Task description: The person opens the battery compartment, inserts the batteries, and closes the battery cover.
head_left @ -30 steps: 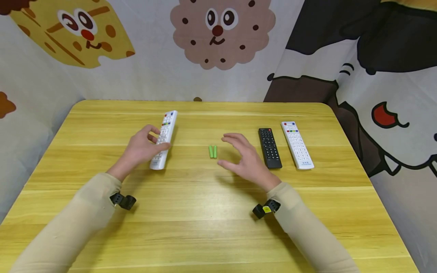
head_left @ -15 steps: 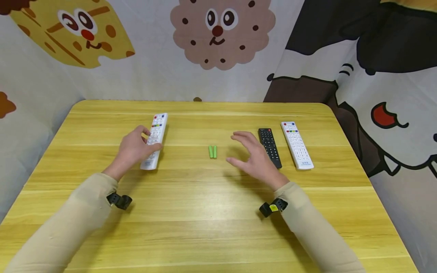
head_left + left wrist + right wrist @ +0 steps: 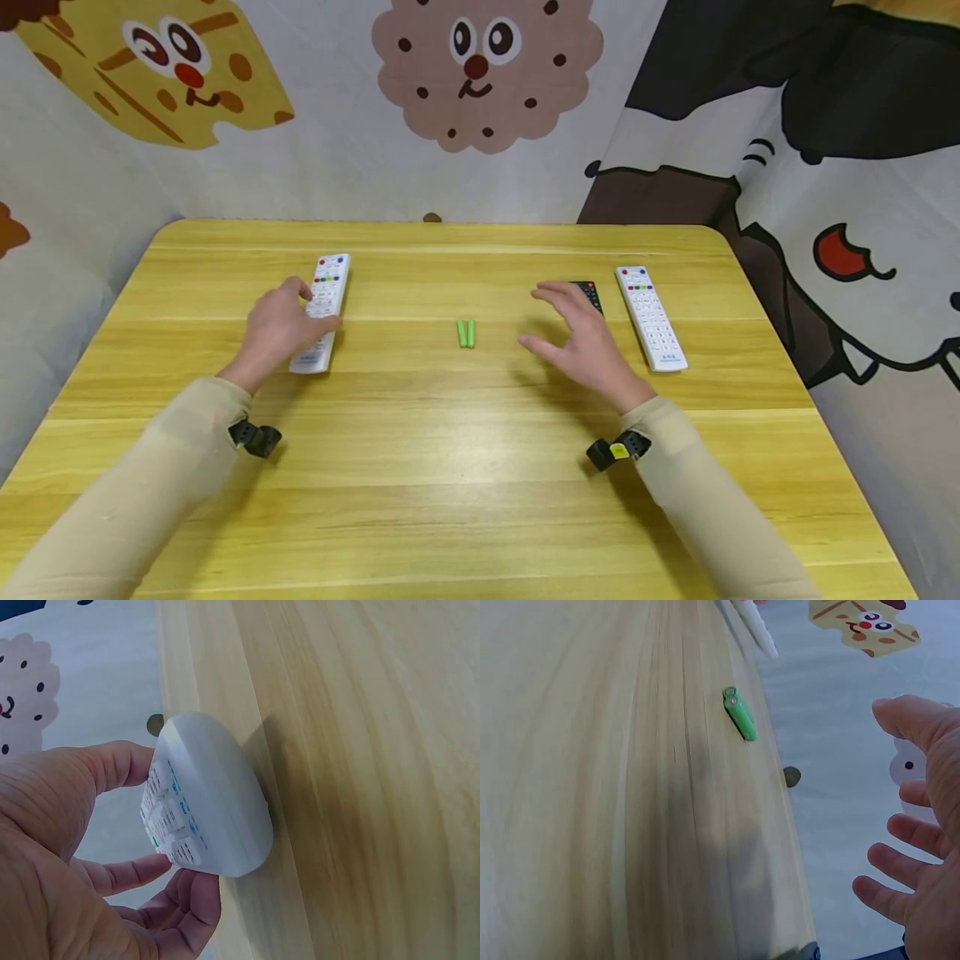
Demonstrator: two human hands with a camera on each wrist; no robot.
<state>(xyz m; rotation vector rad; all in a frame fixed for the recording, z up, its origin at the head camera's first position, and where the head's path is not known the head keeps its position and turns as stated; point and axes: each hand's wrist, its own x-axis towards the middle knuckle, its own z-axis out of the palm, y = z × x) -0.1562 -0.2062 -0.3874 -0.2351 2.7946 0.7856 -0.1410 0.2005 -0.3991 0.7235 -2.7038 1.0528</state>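
Note:
My left hand (image 3: 279, 327) grips a white remote control (image 3: 327, 296) by its sides, thumb on one edge and fingers on the other. In the left wrist view the remote's rounded end (image 3: 217, 795) faces the camera, close over the wood. My right hand (image 3: 588, 343) hovers with fingers spread and nothing in them. It overlaps a black remote control (image 3: 589, 293) in the head view, hiding most of it. Two green batteries (image 3: 466, 333) lie side by side between the hands. A second white remote control (image 3: 651, 318) lies right of the right hand.
The wooden table (image 3: 420, 500) ends at the back against a white cloth (image 3: 315, 183) printed with cartoon food and animals. Each wrist carries a small black camera, one at the left sleeve (image 3: 258, 438) and one at the right.
My left hand has moved left with the white remote control and brought it lower. My right hand has moved right, away from the batteries, and now covers most of the black remote control.

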